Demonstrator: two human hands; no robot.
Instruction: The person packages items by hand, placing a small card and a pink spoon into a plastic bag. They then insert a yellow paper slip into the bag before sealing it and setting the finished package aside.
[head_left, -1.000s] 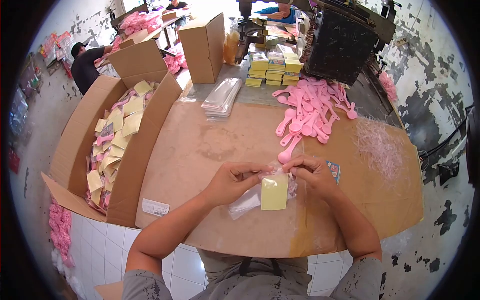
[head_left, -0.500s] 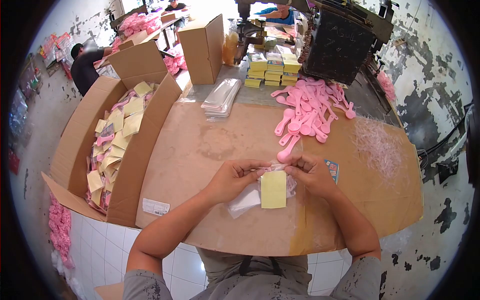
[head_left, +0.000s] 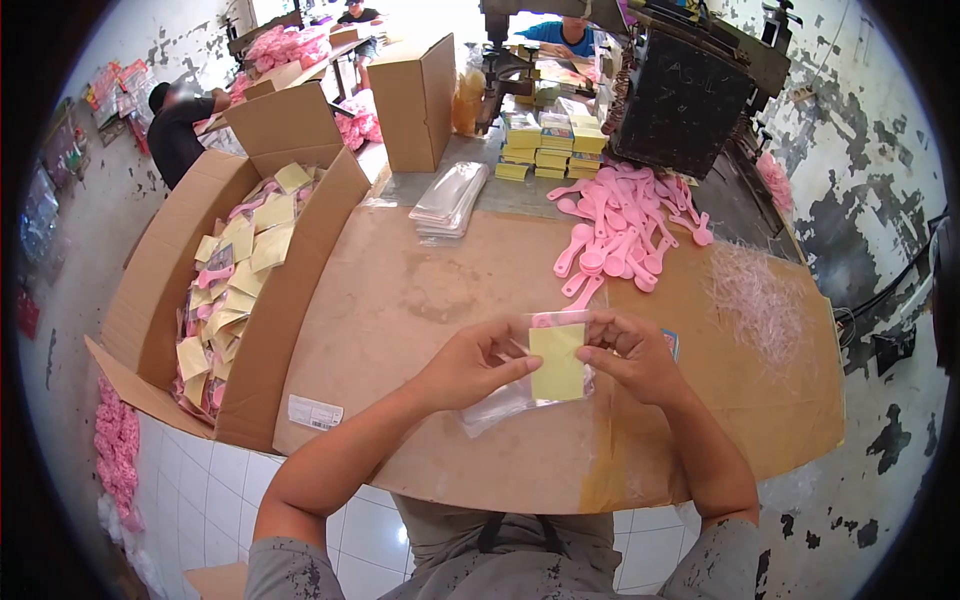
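Between my two hands is a clear plastic packet with a yellow card (head_left: 557, 362) in it and something pink at its top edge. My left hand (head_left: 478, 362) pinches the packet's left side, the thumb on the card. On the right side my right hand (head_left: 636, 358) grips it in the same way. Beneath lie loose clear bags (head_left: 492, 408) on the cardboard sheet (head_left: 400, 330). A blue printed card (head_left: 670, 344) shows partly behind my right hand. Just beyond the packet begins a heap of pink measuring spoons (head_left: 615, 225).
An open carton (head_left: 262, 345) at the left holds many yellow-carded packets. Farther back are a stack of clear bags (head_left: 448, 200), a closed carton (head_left: 415, 105), stacks of cards (head_left: 540, 145) and a black machine (head_left: 675, 95). Plastic shreds (head_left: 760, 300) lie at right. Several people are beyond.
The packet has been raised and tilted, with both thumbs moved down onto the card's sides. My fingers have shifted from its top edge to behind it. The view has moved slightly.
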